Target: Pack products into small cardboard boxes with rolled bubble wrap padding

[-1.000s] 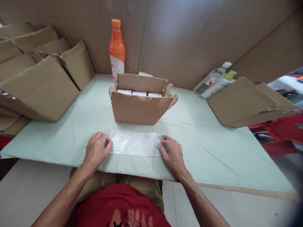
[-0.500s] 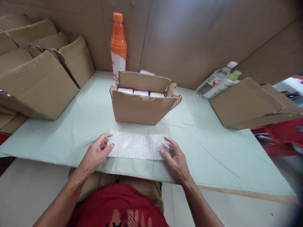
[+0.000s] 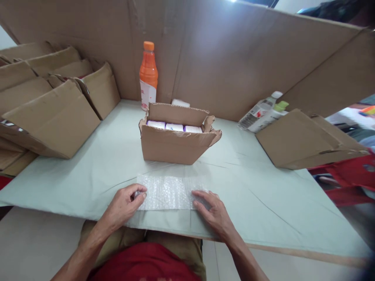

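A clear sheet of bubble wrap [image 3: 170,192] lies flat on the pale green table [image 3: 96,164] near its front edge. My left hand [image 3: 125,203] pinches the sheet's left end between thumb and fingers. My right hand [image 3: 211,210] rests on the sheet's right end, fingers curled over its edge. Just behind the sheet stands a small open cardboard box [image 3: 175,142] with three white and purple packs [image 3: 174,127] showing in a row at its top.
An orange bottle [image 3: 148,76] stands at the cardboard back wall. Open cardboard boxes [image 3: 55,117] crowd the left side. A flattened box [image 3: 304,138] lies at right, with two bottles [image 3: 262,111] lying behind it. Red plastic furniture [image 3: 348,177] sits beyond the right edge.
Both hands opened briefly, then closed again on the ends of the bubble wrap. The right hand has moved in toward the left. The camera tilted up a little.
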`<state>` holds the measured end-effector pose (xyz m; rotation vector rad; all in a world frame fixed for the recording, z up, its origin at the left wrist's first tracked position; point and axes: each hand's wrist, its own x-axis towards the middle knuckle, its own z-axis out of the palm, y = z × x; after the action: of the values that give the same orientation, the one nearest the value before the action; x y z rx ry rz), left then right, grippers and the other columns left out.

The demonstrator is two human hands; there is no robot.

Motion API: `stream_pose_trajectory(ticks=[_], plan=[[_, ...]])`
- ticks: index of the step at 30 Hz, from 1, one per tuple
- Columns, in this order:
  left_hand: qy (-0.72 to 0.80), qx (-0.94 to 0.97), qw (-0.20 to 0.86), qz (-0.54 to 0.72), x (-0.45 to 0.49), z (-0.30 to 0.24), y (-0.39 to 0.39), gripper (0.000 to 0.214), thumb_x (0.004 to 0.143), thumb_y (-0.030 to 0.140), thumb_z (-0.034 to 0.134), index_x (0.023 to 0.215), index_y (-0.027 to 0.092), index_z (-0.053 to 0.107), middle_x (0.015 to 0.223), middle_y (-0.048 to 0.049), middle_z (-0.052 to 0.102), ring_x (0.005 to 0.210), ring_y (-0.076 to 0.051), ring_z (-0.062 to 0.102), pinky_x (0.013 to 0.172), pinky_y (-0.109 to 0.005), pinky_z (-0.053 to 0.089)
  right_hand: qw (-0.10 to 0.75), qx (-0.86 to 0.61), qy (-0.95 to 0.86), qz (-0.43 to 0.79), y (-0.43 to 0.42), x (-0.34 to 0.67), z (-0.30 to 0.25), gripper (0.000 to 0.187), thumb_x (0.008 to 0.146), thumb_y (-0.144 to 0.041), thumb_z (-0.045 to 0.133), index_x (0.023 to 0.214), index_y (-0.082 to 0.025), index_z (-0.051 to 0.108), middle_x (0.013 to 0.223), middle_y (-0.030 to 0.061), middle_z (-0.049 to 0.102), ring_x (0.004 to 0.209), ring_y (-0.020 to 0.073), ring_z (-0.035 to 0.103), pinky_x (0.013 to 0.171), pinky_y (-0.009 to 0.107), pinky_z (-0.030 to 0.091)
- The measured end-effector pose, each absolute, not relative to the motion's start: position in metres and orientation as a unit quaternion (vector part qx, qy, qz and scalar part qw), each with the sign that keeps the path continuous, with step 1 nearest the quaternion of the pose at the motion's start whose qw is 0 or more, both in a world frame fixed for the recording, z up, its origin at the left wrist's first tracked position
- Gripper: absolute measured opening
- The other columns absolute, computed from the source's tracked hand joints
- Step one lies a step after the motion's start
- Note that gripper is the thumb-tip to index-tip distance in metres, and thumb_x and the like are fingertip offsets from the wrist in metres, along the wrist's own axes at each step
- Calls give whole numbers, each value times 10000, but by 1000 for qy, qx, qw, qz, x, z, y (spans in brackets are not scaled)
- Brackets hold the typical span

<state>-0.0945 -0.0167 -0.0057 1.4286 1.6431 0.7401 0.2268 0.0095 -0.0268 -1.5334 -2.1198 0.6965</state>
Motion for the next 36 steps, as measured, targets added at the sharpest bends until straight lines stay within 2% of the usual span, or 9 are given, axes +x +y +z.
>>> stream_pose_trajectory(ticks=[9, 21, 25, 29, 32, 34, 36], plan=[[650, 557, 416, 306, -95, -6, -19, 369, 806, 471, 532, 893, 173, 731, 693, -14, 646, 598, -156, 515, 573, -272, 403, 235, -563, -747, 264, 9, 228, -31, 314, 909, -425, 567, 1112, -276, 754, 1107, 45, 785, 1062, 288, 703, 1111, 600, 422], [630, 601, 365, 332, -95, -7, -23, 303, 850, 391, 540, 904, 181, 751, 728, -22, 712, 591, -153, 591, 547, -259, 462, 231, -544, -770, 240, 9, 225, -17, 272, 916, -361, 565, 1084, -259, 753, 1075, 52, 794, 1024, 280, 734, 1050, 552, 501], [567, 675, 271, 387, -98, 22, -23, 214, 903, 299, 551, 866, 208, 741, 777, -12, 741, 654, -143, 658, 594, -235, 506, 281, -496, -799, 192, 10, 226, 19, 216, 944, -313, 577, 1074, -286, 747, 1022, 22, 801, 954, 235, 756, 1017, 469, 533], [515, 715, 102, 462, -103, 80, -10, 122, 911, 228, 608, 945, 228, 724, 873, -3, 761, 806, -140, 705, 759, -234, 538, 391, -460, -792, 95, 28, 225, 81, 220, 936, -258, 628, 1125, -293, 735, 1061, 18, 791, 992, 209, 744, 966, 379, 557], [518, 699, -13, 493, -104, 121, 21, 152, 903, 244, 611, 999, 226, 727, 941, -11, 766, 851, -150, 692, 841, -269, 526, 456, -459, -762, 29, 63, 218, 125, 205, 924, -271, 645, 1101, -274, 749, 1094, 29, 782, 1037, 212, 729, 938, 339, 560], [524, 696, -33, 491, -104, 140, 52, 198, 890, 282, 593, 1004, 216, 741, 929, -13, 761, 780, -146, 659, 789, -272, 519, 453, -465, -760, 21, 95, 212, 146, 207, 915, -295, 640, 1076, -250, 762, 1089, 41, 782, 1028, 219, 726, 931, 337, 550], [545, 704, 7, 454, -105, 150, 84, 251, 853, 315, 584, 997, 205, 757, 837, -3, 739, 658, -133, 593, 680, -258, 491, 410, -481, -774, 42, 129, 207, 158, 233, 902, -309, 626, 1059, -222, 774, 1063, 55, 783, 986, 225, 723, 886, 336, 545]])
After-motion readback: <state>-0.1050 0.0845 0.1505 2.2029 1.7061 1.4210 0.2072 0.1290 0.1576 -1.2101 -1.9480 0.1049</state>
